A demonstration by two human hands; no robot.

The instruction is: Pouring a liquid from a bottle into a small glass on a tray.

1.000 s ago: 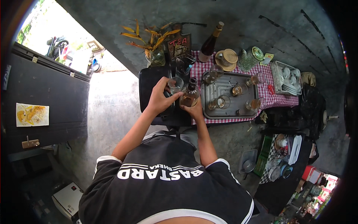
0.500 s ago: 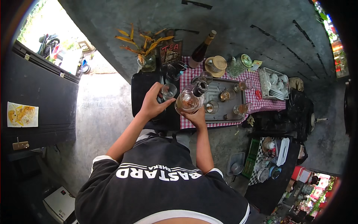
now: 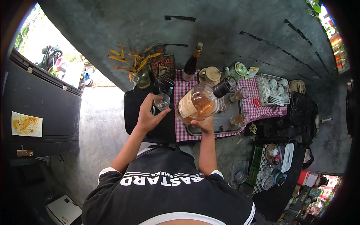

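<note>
In my left hand (image 3: 147,117) is a clear drinking glass (image 3: 162,102), thumb and fingers around its side, over the black left part of the table. My right hand (image 3: 205,124) grips a large glass bottle (image 3: 198,102) low on its body. Amber-pink liquid shows inside the bottle, which has a pale label and a dark neck. It leans with its neck up and to the right, away from the glass. Behind it, a grey metal tray (image 3: 195,131) is partly hidden. Stemmed glasses (image 3: 240,93) and other glassware stand on the tray.
Along the wall stand a leaf vase (image 3: 141,80), a small sign board (image 3: 163,68), a tall dark bottle (image 3: 190,66), a beige cup with saucer (image 3: 210,75) and a green teapot (image 3: 238,70). Right of the tray are a red item (image 3: 256,102) and a white crockery basket (image 3: 264,98).
My right hand has raised the bottle off the tray area, closer to me, and its neck now leans further right. My left hand keeps hold of the glass. The whole view has shifted slightly.
</note>
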